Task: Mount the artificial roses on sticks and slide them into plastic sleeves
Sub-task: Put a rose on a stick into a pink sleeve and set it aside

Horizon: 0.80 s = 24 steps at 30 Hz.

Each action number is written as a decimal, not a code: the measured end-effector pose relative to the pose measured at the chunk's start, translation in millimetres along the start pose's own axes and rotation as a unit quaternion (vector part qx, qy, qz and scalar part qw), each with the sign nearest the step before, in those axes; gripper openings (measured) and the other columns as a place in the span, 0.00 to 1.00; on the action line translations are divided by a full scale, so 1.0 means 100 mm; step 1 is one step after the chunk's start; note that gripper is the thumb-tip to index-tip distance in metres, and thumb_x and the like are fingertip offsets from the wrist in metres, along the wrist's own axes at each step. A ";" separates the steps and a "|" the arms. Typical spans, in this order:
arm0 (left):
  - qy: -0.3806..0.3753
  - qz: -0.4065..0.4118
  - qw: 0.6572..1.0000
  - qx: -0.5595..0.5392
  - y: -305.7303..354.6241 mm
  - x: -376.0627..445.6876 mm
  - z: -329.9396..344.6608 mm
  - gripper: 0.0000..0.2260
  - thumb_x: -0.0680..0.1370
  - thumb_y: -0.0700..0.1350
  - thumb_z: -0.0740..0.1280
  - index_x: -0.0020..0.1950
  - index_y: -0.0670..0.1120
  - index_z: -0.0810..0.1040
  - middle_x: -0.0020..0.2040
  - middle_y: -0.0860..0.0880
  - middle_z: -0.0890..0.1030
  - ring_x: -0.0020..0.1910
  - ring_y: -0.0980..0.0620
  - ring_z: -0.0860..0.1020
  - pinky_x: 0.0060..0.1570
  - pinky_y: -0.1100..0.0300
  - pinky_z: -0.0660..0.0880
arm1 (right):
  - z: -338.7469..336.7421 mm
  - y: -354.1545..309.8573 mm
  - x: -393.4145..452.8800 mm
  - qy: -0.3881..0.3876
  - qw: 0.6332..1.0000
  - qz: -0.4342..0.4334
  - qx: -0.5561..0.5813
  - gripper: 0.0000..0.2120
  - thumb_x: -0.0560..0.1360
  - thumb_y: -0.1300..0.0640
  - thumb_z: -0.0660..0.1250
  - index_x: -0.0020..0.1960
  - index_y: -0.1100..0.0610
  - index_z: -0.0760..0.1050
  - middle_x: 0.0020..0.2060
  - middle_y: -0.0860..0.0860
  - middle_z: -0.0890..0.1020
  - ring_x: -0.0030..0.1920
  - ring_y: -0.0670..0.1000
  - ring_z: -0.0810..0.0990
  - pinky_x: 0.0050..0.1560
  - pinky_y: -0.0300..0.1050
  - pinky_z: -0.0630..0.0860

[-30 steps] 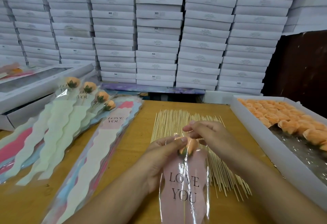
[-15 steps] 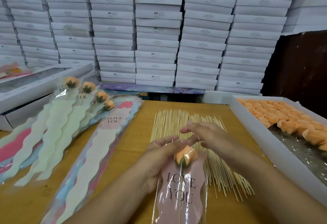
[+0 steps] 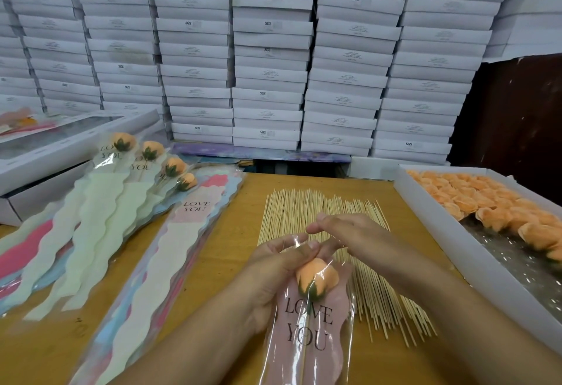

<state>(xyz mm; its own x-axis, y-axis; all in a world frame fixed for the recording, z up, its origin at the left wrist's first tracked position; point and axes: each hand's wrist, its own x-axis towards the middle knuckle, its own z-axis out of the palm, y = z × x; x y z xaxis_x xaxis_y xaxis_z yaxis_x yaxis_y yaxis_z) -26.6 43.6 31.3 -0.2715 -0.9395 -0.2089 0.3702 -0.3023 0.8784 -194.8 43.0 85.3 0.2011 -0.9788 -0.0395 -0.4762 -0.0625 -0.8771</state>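
Note:
An orange artificial rose (image 3: 316, 276) on a thin stick sits inside a clear plastic sleeve (image 3: 313, 333) with a pink "LOVE YOU" insert, low in the middle of the view. My left hand (image 3: 273, 266) grips the sleeve's upper left edge beside the rose. My right hand (image 3: 343, 235) is just above the rose, its fingers pinching the sleeve's open top. A spread of bamboo sticks (image 3: 304, 211) lies on the wooden table (image 3: 237, 232) under both hands.
A white tray (image 3: 431, 223) of loose orange roses (image 3: 474, 199) stands at the right. Several finished sleeved roses (image 3: 146, 156) and a stack of empty sleeves (image 3: 170, 251) lie at the left. White boxes (image 3: 267, 50) are stacked high behind the table.
The rose has slid deeper into the sleeve, from under my fingers at the mouth to just above the lettering. Both hands stayed at the sleeve's top.

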 end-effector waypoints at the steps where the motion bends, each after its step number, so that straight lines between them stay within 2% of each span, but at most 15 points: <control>1: -0.002 0.000 1.000 -0.005 0.00 0.00 0.00 0.30 0.67 0.39 0.79 0.67 0.42 0.74 0.55 0.37 0.84 0.55 0.41 0.84 0.59 0.42 0.78 | 0.00 -0.01 -0.01 -0.007 1.000 0.000 -0.002 0.16 0.78 0.35 0.60 0.49 0.41 0.83 0.47 0.43 0.86 0.57 0.43 0.80 0.50 0.40 0.67; 5: -0.008 0.004 1.000 0.003 0.00 0.00 0.00 0.28 0.68 0.39 0.78 0.67 0.39 0.75 0.54 0.36 0.85 0.54 0.41 0.84 0.57 0.44 0.79 | 0.00 -0.05 -0.03 -0.025 1.000 0.006 -0.008 0.14 0.78 0.36 0.61 0.48 0.39 0.84 0.46 0.42 0.85 0.55 0.40 0.80 0.45 0.37 0.65; 7: -0.004 0.004 1.000 0.008 -0.01 -0.01 0.00 0.27 0.69 0.38 0.77 0.66 0.38 0.76 0.52 0.37 0.85 0.48 0.42 0.85 0.48 0.49 0.82 | -0.02 -0.07 -0.04 -0.033 0.999 0.005 -0.010 0.12 0.78 0.38 0.62 0.48 0.38 0.83 0.45 0.38 0.85 0.50 0.37 0.81 0.44 0.36 0.66; 9: -0.005 0.005 1.000 0.014 0.00 -0.02 0.01 0.25 0.70 0.38 0.76 0.66 0.37 0.76 0.48 0.39 0.86 0.41 0.46 0.85 0.37 0.55 0.81 | -0.03 -0.06 -0.04 -0.047 0.999 -0.002 -0.013 0.11 0.79 0.40 0.62 0.49 0.39 0.84 0.44 0.39 0.86 0.47 0.35 0.81 0.45 0.36 0.66; 12: 0.002 0.013 1.000 0.019 0.02 -0.02 0.02 0.22 0.71 0.39 0.76 0.64 0.39 0.77 0.45 0.42 0.87 0.36 0.50 0.85 0.31 0.58 0.80 | -0.05 -0.05 -0.03 -0.031 0.999 -0.027 0.009 0.12 0.80 0.44 0.63 0.51 0.46 0.84 0.42 0.43 0.87 0.49 0.33 0.80 0.47 0.37 0.65; 14: 0.016 0.016 1.000 0.005 0.05 -0.02 0.01 0.24 0.68 0.39 0.77 0.63 0.41 0.78 0.44 0.42 0.87 0.36 0.50 0.85 0.31 0.57 0.80 | -0.06 -0.03 -0.02 0.009 0.998 -0.059 0.026 0.12 0.80 0.46 0.64 0.49 0.49 0.84 0.42 0.42 0.87 0.49 0.31 0.79 0.50 0.37 0.65; 16: 0.023 0.018 0.999 -0.017 0.06 -0.01 0.00 0.25 0.67 0.39 0.77 0.63 0.41 0.78 0.47 0.41 0.87 0.37 0.49 0.85 0.33 0.56 0.80 | -0.06 0.02 0.00 0.077 0.993 -0.080 0.031 0.07 0.79 0.49 0.66 0.50 0.47 0.83 0.45 0.40 0.86 0.49 0.30 0.78 0.50 0.36 0.68; 19: 0.036 0.025 0.998 -0.037 0.07 0.00 0.00 0.24 0.67 0.38 0.76 0.62 0.41 0.78 0.49 0.40 0.86 0.40 0.48 0.86 0.35 0.55 0.82 | -0.04 0.10 -0.04 0.159 0.984 -0.068 0.036 0.09 0.76 0.46 0.69 0.55 0.41 0.78 0.52 0.39 0.82 0.53 0.36 0.79 0.53 0.37 0.75; 21: 0.049 0.033 0.997 -0.055 0.08 0.01 0.00 0.21 0.68 0.38 0.75 0.61 0.41 0.79 0.48 0.40 0.87 0.41 0.47 0.86 0.40 0.52 0.83 | 0.03 0.16 -0.12 0.127 0.989 -0.009 0.076 0.17 0.69 0.38 0.71 0.56 0.40 0.75 0.54 0.42 0.81 0.54 0.44 0.80 0.51 0.42 0.79; 23: 0.058 0.044 0.995 -0.064 0.10 0.02 0.00 0.18 0.71 0.38 0.74 0.60 0.41 0.79 0.49 0.41 0.87 0.44 0.46 0.86 0.50 0.46 0.82 | 0.13 0.23 -0.20 0.036 0.988 0.068 0.131 0.29 0.60 0.34 0.73 0.58 0.43 0.74 0.53 0.48 0.83 0.51 0.50 0.84 0.48 0.46 0.82; 24: 0.063 0.050 0.995 -0.066 0.10 0.02 0.00 0.18 0.71 0.39 0.74 0.60 0.42 0.79 0.49 0.42 0.87 0.45 0.45 0.85 0.53 0.44 0.81 | 0.17 0.27 -0.23 -0.014 0.982 0.094 0.165 0.32 0.59 0.36 0.75 0.59 0.47 0.76 0.52 0.51 0.85 0.50 0.52 0.85 0.47 0.47 0.83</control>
<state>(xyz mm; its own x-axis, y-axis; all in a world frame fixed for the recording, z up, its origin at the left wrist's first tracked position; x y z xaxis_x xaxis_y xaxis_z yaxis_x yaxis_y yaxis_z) -23.6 38.8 40.1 -0.1162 -0.9762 -0.1831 0.5048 -0.2168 0.8356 -198.0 67.4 54.0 0.1620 -0.9608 -0.2251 -0.2055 0.1903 -0.9600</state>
